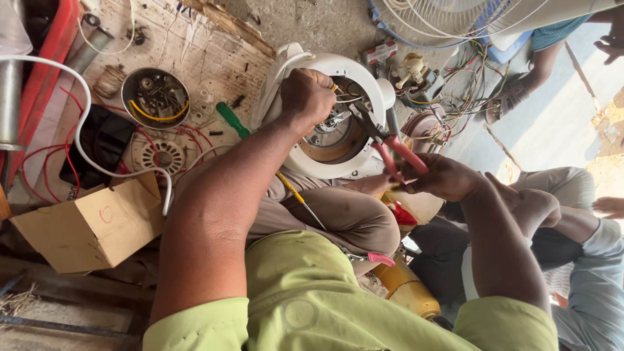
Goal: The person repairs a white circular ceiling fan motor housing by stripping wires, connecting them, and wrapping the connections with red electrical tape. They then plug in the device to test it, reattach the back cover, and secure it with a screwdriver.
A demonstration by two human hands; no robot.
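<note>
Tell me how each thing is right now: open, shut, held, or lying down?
Left hand: gripping the white round housing.
Right hand: closed on the red-handled pliers.
Pliers: tips inside the housing.
White round housing: open, inner parts showing.
Cardboard box: flaps open.
Metal bowl: upright, holding small parts.
Green-handled screwdriver: lying down, unheld.

Both bare forearms reach toward twelve o'clock; left hand point(307, 97) clenched knuckles-up, right hand point(442, 177) closed at three o'clock.
</note>
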